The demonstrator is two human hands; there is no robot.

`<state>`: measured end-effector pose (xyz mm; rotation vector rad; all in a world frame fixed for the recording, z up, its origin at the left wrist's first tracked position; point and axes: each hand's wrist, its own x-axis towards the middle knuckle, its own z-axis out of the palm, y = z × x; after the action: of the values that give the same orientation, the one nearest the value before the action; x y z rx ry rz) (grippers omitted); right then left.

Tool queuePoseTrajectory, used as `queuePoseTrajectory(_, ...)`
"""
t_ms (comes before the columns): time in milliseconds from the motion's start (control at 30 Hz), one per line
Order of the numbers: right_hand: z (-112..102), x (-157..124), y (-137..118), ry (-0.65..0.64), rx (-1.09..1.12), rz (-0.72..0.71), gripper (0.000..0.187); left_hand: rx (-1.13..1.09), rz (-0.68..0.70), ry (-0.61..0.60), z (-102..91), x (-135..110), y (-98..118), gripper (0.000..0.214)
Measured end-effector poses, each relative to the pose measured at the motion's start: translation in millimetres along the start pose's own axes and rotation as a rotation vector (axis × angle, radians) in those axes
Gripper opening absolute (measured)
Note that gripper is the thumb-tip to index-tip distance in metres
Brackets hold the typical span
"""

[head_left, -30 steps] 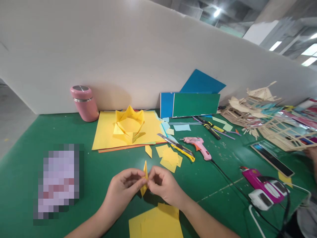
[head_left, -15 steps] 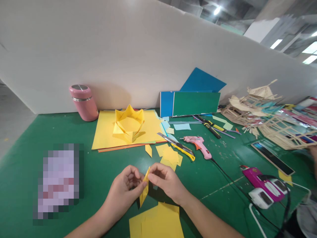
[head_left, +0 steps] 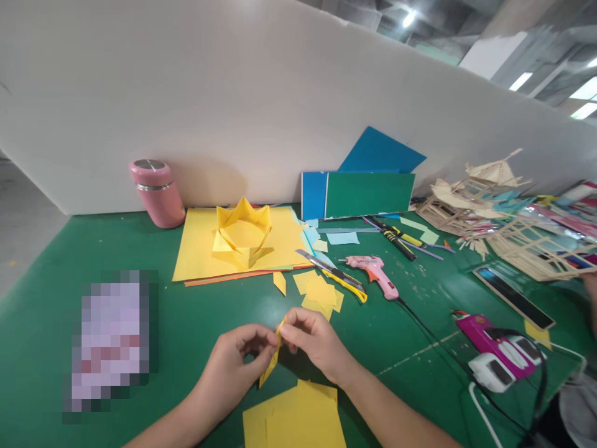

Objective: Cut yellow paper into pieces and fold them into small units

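Both my hands meet over the green table (head_left: 186,323) and pinch one small folded yellow paper piece (head_left: 272,361). My left hand (head_left: 233,367) grips its lower part with curled fingers. My right hand (head_left: 312,342) pinches its top edge. The piece leans to the left. Yellow paper sheets (head_left: 298,420) lie just below my hands. A few yellow paper scraps (head_left: 319,292) lie just beyond them.
A yellow paper crown (head_left: 243,231) sits on a stack of yellow sheets (head_left: 200,249). A pink flask (head_left: 157,193) stands at the wall. To the right lie a utility knife (head_left: 333,275), a pink glue gun (head_left: 373,274), a magenta device (head_left: 494,354) and stick models (head_left: 508,218). Another person's hand (head_left: 590,289) shows at the right edge.
The yellow piece has tipped from upright to leaning left and sits lower. My left hand has slid down and my right fingers have closed on its top.
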<state>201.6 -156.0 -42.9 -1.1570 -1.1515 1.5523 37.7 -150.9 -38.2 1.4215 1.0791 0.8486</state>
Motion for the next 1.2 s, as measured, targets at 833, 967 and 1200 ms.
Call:
queuePoseTrajectory(833,-1.1,-0.1,-2.3,-0.011,0.12,0.047,0.023,-0.09,0.009,-0.001,1.7,-0.2,3.8,0.011)
queuePoseTrajectory(967,-1.4,-0.4,-2.5,-0.02,0.111,0.028,0.029,-0.115,-0.02,-0.013,1.7,0.1,3.1,0.011)
queuePoseTrajectory(1200,-1.8,-0.3,1.0,-0.032,0.147,0.032,0.035,-0.191,-0.102,-0.051,2.6,0.5,4.9,0.016)
